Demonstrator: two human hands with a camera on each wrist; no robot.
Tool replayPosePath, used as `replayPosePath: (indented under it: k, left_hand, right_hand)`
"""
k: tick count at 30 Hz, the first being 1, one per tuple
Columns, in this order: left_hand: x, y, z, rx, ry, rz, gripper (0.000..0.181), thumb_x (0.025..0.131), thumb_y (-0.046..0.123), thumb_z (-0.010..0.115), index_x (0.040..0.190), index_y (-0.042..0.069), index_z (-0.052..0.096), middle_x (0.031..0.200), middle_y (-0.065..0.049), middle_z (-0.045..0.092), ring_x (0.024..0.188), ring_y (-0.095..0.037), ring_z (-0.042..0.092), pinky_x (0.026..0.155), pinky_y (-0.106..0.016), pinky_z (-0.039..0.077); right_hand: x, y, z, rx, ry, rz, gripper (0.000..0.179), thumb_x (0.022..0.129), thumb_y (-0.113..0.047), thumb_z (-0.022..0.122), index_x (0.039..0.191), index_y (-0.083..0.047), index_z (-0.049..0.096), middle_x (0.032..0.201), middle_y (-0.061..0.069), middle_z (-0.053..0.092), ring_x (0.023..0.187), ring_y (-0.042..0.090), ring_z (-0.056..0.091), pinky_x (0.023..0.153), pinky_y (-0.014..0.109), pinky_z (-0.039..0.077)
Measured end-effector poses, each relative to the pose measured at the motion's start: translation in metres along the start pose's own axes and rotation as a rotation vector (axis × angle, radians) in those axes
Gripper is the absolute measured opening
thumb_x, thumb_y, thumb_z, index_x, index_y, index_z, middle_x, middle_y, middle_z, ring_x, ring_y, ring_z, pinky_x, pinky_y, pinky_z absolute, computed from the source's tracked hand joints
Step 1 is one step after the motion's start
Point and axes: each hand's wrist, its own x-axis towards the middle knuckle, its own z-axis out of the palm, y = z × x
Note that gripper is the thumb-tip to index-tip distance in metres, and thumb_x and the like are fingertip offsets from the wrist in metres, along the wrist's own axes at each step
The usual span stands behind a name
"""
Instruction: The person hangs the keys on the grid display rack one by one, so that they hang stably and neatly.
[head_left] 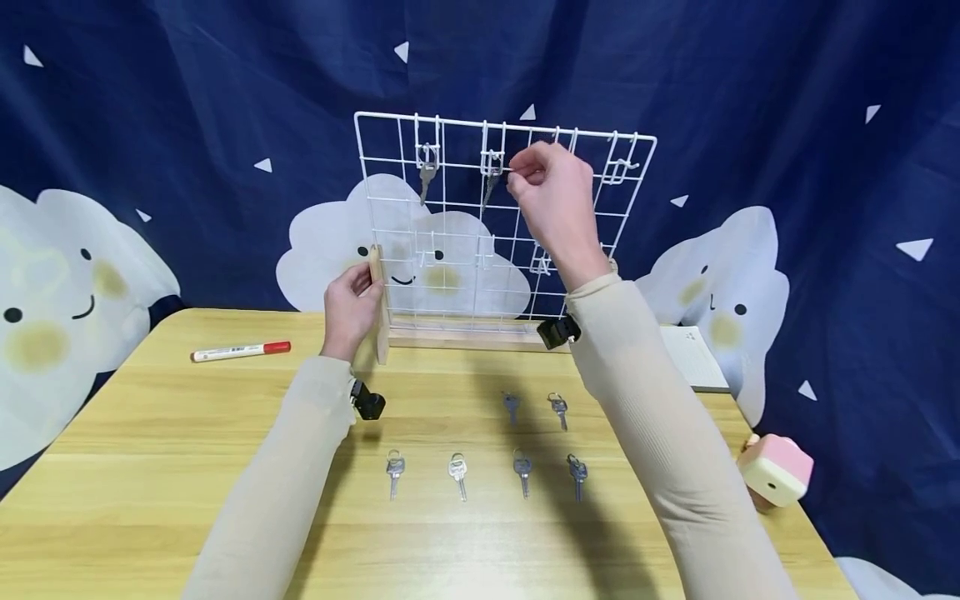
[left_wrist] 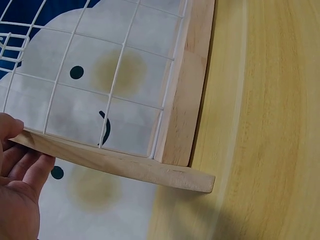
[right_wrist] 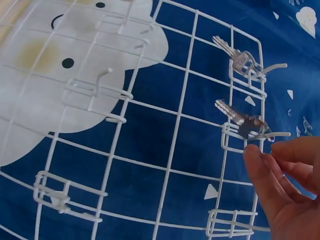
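Observation:
A white wire grid rack (head_left: 442,200) stands on a wooden base, with small wire hooks along it. My left hand (head_left: 352,308) holds the rack's left wooden post (left_wrist: 125,167), thumb on one side and fingers on the other. One key (head_left: 427,179) hangs from the upper left hook. A second key (right_wrist: 235,115) hangs from the hook beside it. My right hand (head_left: 555,196) is next to that second key, with its thumb and fingertips bent close to the hook's end; nothing shows between them. Several keys with rings, one of them a key (head_left: 458,477), lie in two rows on the table.
A red-capped marker (head_left: 240,352) lies at the table's left. Behind my right arm is a white flat object (head_left: 693,358). A pink and cream block-shaped thing (head_left: 776,469) is by the right edge. A blue curtain (head_left: 225,75) with clouds hangs behind.

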Motion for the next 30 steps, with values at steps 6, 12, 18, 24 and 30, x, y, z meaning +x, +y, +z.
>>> replayPosePath:
  k: [6, 12, 18, 24, 30]
  left_hand:
    - [0.0, -0.002, 0.002, 0.016, -0.013, -0.022, 0.044, 0.095, 0.001, 0.061, 0.138, -0.002, 0.052, 0.136, -0.021, 0.054, 0.126, -0.029, 0.053, 0.104, -0.029, 0.046]
    - [0.0, -0.001, 0.002, 0.023, -0.019, -0.027, 0.044, 0.095, 0.001, 0.062, 0.138, -0.001, 0.052, 0.136, -0.02, 0.055, 0.125, -0.029, 0.053, 0.104, -0.029, 0.046]
    - [-0.001, -0.002, 0.002, 0.026, -0.024, -0.036, 0.044, 0.096, 0.003, 0.061, 0.139, -0.001, 0.051, 0.137, -0.02, 0.054, 0.126, -0.029, 0.052, 0.104, -0.03, 0.046]
    - [-0.002, -0.002, 0.0, 0.022, -0.027, -0.043, 0.045, 0.095, 0.002, 0.061, 0.139, -0.001, 0.051, 0.138, -0.021, 0.053, 0.127, -0.03, 0.052, 0.104, -0.029, 0.046]
    - [-0.001, -0.001, 0.001, 0.012, -0.029, -0.037, 0.045, 0.095, 0.001, 0.062, 0.138, -0.002, 0.051, 0.137, -0.022, 0.053, 0.126, -0.03, 0.052, 0.103, -0.029, 0.047]
  right_hand:
    - [-0.025, 0.022, -0.004, 0.003, -0.165, -0.12, 0.013, 0.092, -0.005, 0.066, 0.105, -0.002, 0.07, 0.099, 0.006, 0.064, 0.09, 0.016, 0.063, 0.082, 0.028, 0.053]
    - [-0.05, 0.05, -0.006, 0.003, -0.332, -0.135, 0.012, 0.093, -0.005, 0.066, 0.105, -0.003, 0.069, 0.101, 0.005, 0.066, 0.093, 0.018, 0.062, 0.082, 0.031, 0.055]
    - [-0.075, 0.079, 0.0, 0.013, -0.447, -0.123, 0.01, 0.092, -0.003, 0.065, 0.102, -0.002, 0.07, 0.098, 0.007, 0.067, 0.088, 0.019, 0.064, 0.082, 0.032, 0.056]
    - [-0.099, 0.104, 0.011, 0.004, -0.551, -0.085, 0.009, 0.09, -0.001, 0.067, 0.099, -0.001, 0.07, 0.095, 0.007, 0.068, 0.088, 0.021, 0.065, 0.08, 0.035, 0.057]
    - [-0.119, 0.123, 0.023, -0.011, -0.632, -0.066, 0.011, 0.089, 0.0, 0.068, 0.1, -0.001, 0.07, 0.097, 0.008, 0.069, 0.09, 0.021, 0.066, 0.081, 0.036, 0.058]
